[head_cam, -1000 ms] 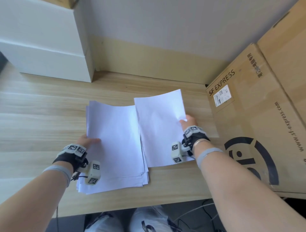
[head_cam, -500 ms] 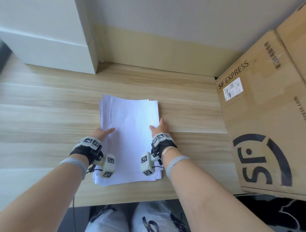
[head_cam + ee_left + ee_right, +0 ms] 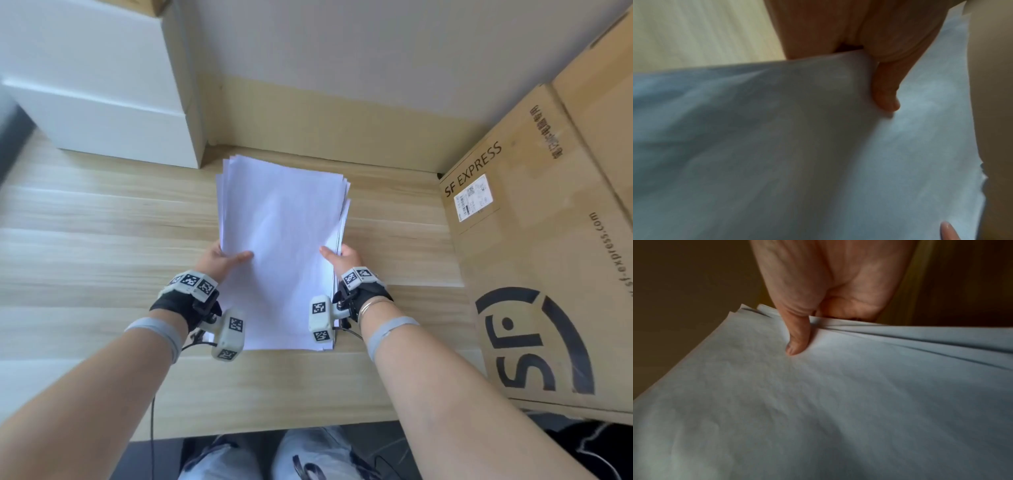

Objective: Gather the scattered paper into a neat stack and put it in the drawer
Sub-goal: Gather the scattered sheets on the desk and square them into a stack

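Paper stack (image 3: 279, 246) at centre of frame, over the wooden desk (image 3: 102, 219). Sheets gathered into one pile but edges uneven; corners fan out along the right side and at the far end. Whether its near edge rests on the desk cannot be told.

Left hand (image 3: 219, 258) grips the stack's left edge: thumb on top of the top sheet, fingers underneath, out of sight. Left wrist view confirms, thumb pressed flat on the white sheet.

Right hand (image 3: 340, 257) grips the right edge the same way, thumb on top, fingers curled below. Right wrist view shows several loose sheet edges splayed beside the thumb.

White drawer unit (image 3: 99, 89) at upper left, standing on the desk. Cardboard box (image 3: 534, 260) marked SF EXPRESS fills the right side.
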{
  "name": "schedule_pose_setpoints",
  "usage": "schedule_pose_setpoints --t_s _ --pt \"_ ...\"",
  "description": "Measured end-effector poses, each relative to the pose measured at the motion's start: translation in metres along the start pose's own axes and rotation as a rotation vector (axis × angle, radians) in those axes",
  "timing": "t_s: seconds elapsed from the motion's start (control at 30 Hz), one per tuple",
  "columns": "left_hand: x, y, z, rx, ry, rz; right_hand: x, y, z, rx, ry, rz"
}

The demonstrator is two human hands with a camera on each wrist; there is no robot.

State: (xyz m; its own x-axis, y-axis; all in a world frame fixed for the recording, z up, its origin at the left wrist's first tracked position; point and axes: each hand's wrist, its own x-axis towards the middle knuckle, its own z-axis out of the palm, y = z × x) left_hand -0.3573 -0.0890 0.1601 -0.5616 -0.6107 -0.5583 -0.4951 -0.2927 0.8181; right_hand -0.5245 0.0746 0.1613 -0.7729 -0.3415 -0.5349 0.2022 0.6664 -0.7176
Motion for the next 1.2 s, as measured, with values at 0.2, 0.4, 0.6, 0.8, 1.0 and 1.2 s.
schedule_pose_setpoints --t_s 0.2,0.4,0.6,0.8,1.0,1.2 --pt "0.001 0.07 -0.009 -0.105 0.099 0.195 -0.013 -0.077 -0.026 0.314 0.088 -0.31" --pt "-0.015 0.113 -0.023 -0.155 0.066 0.325 -0.021 -0.121 -0.041 0.37 0.035 -0.409" --pt "-0.02 0.122 -0.034 -0.13 0.096 0.393 -0.023 -0.131 -0.028 0.402 -0.03 -0.473" --pt "-0.016 0.117 -0.031 -0.122 0.108 0.366 -0.029 -0.146 -0.021 0.601 0.044 -0.525" --pt "0.002 0.106 -0.028 -0.086 0.121 0.311 -0.023 -0.156 -0.023 0.562 0.169 -0.552" --pt "0.011 0.094 -0.02 0.035 0.183 0.228 -0.028 -0.171 -0.029 0.192 0.254 -0.672"
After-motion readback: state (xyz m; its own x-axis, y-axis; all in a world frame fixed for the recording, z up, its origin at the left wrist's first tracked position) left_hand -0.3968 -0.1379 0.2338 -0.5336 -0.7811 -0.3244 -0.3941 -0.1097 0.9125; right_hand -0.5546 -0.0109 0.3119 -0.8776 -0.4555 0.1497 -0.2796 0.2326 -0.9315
